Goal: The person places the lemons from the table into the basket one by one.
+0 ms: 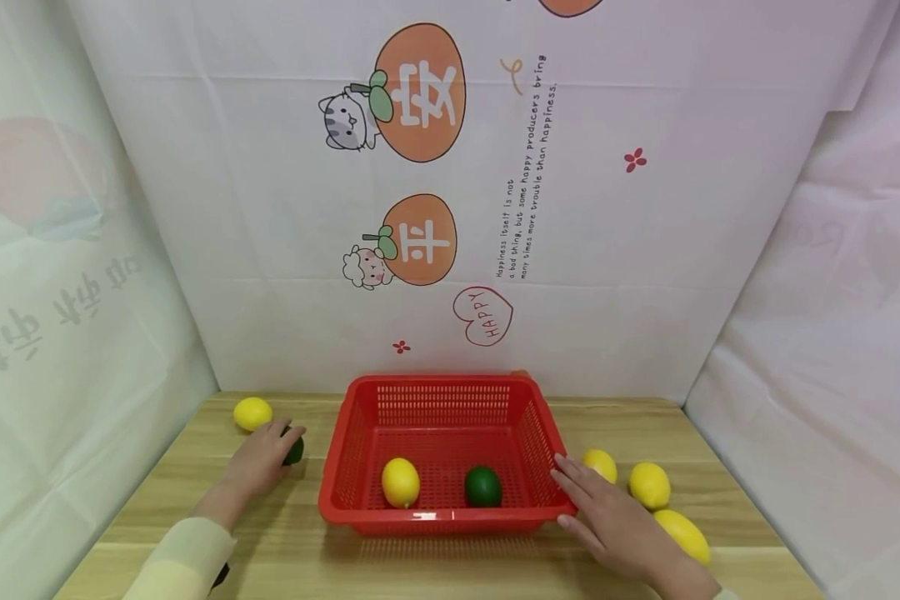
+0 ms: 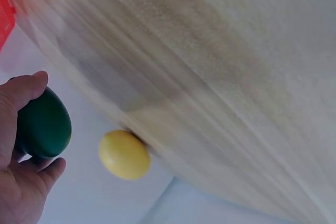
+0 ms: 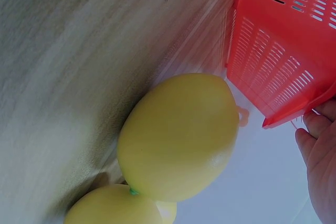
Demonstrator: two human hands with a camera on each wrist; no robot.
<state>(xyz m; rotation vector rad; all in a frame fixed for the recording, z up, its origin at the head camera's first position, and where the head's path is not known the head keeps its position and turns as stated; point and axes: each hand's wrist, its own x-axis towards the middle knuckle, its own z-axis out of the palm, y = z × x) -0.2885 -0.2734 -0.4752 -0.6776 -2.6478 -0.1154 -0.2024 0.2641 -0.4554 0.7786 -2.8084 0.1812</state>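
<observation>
My left hand [image 1: 258, 462] grips a dark green oval fruit [image 2: 44, 124] left of the red basket. Thumb and fingers lie on opposite sides of the fruit in the left wrist view, and the palm hides part of it. Just beyond that hand sits a yellow lemon [image 1: 252, 413]. At the red basket's [image 1: 450, 516] right front corner, my right hand [image 1: 607, 517] rests with extended fingers on the rim. Inside the basket are one lemon [image 1: 401, 482] and another dark green fruit [image 1: 483, 487], set apart from each other.
Right of the basket, close to my right hand, lie three more lemons: a rear lemon [image 1: 600, 465], a middle lemon [image 1: 648, 485] and a front lemon [image 1: 682, 536]. A printed white cloth [image 1: 570, 250] rises behind the wooden table [image 1: 412, 571], with white cloth on both sides too.
</observation>
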